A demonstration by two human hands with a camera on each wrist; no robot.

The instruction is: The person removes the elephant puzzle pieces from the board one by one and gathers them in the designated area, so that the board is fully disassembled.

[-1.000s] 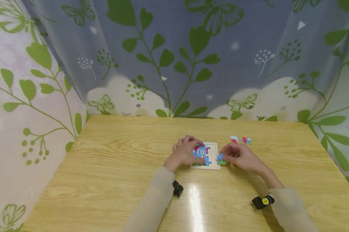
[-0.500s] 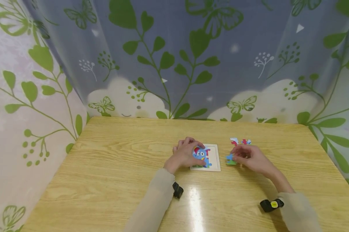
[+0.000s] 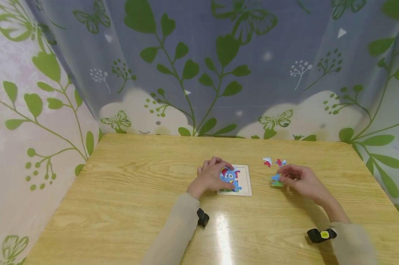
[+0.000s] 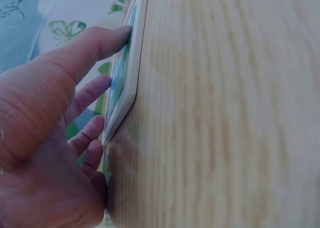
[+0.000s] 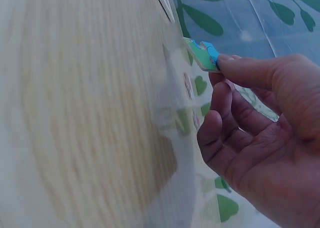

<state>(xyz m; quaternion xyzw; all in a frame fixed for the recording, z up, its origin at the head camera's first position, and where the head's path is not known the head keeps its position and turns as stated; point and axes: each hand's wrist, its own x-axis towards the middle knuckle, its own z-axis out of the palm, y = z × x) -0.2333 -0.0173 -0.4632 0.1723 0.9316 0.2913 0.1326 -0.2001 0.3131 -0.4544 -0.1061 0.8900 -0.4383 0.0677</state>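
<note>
A square jigsaw puzzle board (image 3: 245, 183) with a pale rim lies on the table in the head view. Its left part holds joined pieces forming a blue cartoon animal (image 3: 230, 176); the right part is bare. My left hand (image 3: 210, 176) rests on the board's left side, thumb and forefinger pressing on the picture, as the left wrist view also shows. To the right of the board, my right hand (image 3: 303, 181) pinches a blue and green puzzle piece (image 5: 204, 56) between thumb and forefinger, tilted above the table in the right wrist view.
Two loose puzzle pieces, one white and red (image 3: 267, 162) and one red and blue (image 3: 280, 162), lie behind my right hand. The wooden table (image 3: 136, 176) reaches back to a leaf-patterned curtain (image 3: 199, 73).
My right hand has moved away from the board to the right, carrying the blue and green puzzle piece. My left hand has stayed on the board.
</note>
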